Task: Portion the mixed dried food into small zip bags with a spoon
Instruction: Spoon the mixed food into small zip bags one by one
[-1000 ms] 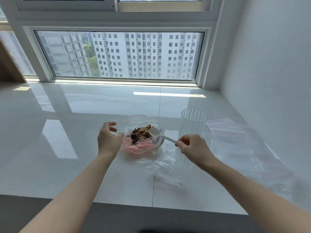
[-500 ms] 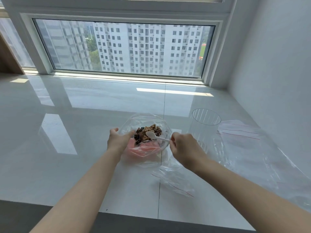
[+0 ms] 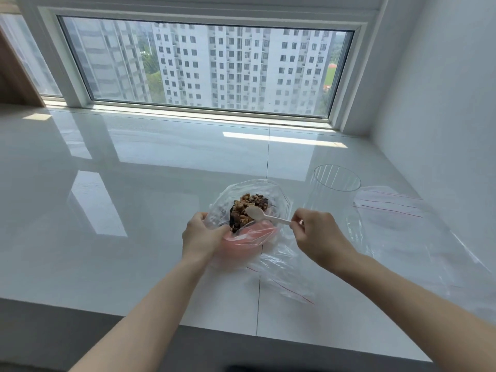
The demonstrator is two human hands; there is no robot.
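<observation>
A pink bowl [image 3: 241, 241] lined with a clear plastic bag [image 3: 222, 202] stands on the white counter and holds brown and dark mixed dried food [image 3: 248, 208]. My left hand [image 3: 202, 236] grips the bag and the bowl's left side. My right hand [image 3: 318, 236] pinches the handle of a small pale spoon [image 3: 256, 212], whose head rests over the food. A clear zip bag [image 3: 284, 280] with a red line lies flat just in front of the bowl, under my right wrist.
A tall clear plastic cup [image 3: 335, 189] stands right of the bowl. More flat zip bags [image 3: 394, 210] with red lines lie at the right, near the white wall. A window runs along the back. The counter's front edge [image 3: 188, 327] is close to me.
My left hand closed in on the bowl's left side and took hold of the bag. My right hand brought the spoon head down onto the food. The view shifted closer.
</observation>
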